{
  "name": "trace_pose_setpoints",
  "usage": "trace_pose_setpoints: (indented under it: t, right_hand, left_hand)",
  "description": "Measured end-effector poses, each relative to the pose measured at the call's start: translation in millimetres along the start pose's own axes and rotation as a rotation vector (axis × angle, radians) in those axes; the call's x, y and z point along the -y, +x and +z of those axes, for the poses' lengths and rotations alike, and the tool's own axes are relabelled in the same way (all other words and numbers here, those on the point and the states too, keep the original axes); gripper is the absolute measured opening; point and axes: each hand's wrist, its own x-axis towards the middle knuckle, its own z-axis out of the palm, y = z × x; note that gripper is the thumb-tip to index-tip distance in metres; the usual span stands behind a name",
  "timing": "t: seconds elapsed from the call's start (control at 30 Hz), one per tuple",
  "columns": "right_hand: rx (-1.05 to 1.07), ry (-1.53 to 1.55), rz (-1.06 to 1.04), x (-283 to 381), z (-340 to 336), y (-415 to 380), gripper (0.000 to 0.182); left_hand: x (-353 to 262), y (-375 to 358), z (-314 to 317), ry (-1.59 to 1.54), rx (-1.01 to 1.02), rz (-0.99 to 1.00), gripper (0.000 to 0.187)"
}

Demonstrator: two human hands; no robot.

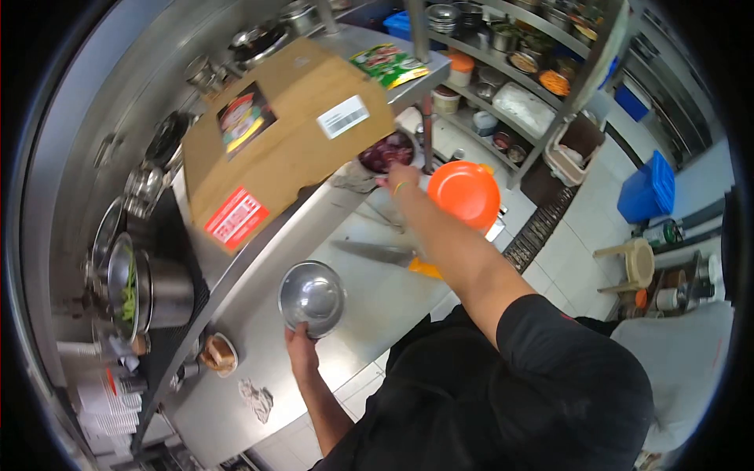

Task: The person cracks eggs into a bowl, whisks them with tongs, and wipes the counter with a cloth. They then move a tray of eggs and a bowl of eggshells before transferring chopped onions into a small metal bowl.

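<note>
My left hand [301, 352] is closed on the rim of a shiny metal bowl [312, 294], thumb over the near edge, above the steel counter. The bowl's inside looks bare. My right hand [402, 177] reaches across to the near edge of a bowl of dark red-purple pieces, apparently red onions [387, 151]. Its fingers look curled, and what they grip is hidden. Under my right forearm lies a knife [372, 250] with a yellow-orange handle, flat on a white cutting board [369, 286]. An orange round dish [463, 195] sits just right of that forearm.
Above the counter, a shelf carries a large cardboard box [287, 141] and a green packet [390, 64]. A crumpled cloth [256, 399] and a small container of brown food [219, 354] are at the left. Loaded racks [503, 59] stand behind; a blue bin [647, 188] is right.
</note>
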Motion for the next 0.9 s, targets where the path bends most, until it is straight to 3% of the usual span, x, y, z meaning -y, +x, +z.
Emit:
trace_pose_setpoints:
  t: [0.07,0.23,0.4,0.5,0.63,0.9]
  right_hand:
    - [0.056,0.090,0.020,15.3,-1.8,-51.1,0.030]
    - [0.324,-0.021,0.122,49.1,-46.2,-156.1,0.028]
    - [0.602,-0.134,0.233,98.0,-141.0,-191.1,0.028]
    - [0.671,-0.088,0.282,160.5,-219.1,-204.5,0.027]
    - [0.580,-0.031,0.212,242.5,-335.7,-187.8,0.026]
    - [0.134,0.188,-0.092,340.0,-568.2,-72.9,0.025]
  left_hand:
    - [-19.4,3.5,12.9,-0.061,-0.005,0.028,0.039]
    - [-64.6,-13.3,37.1,-0.031,0.147,-0.022,0.040]
    - [-90.6,-64.9,87.8,0.017,0.349,-0.130,0.047]
    - [-89.9,-99.9,142.1,-0.006,0.386,-0.153,0.050]
    - [-78.2,-130.6,245.3,-0.039,0.403,-0.153,0.052]
    - [-75.0,-134.5,468.3,0.122,0.660,-0.308,0.044]
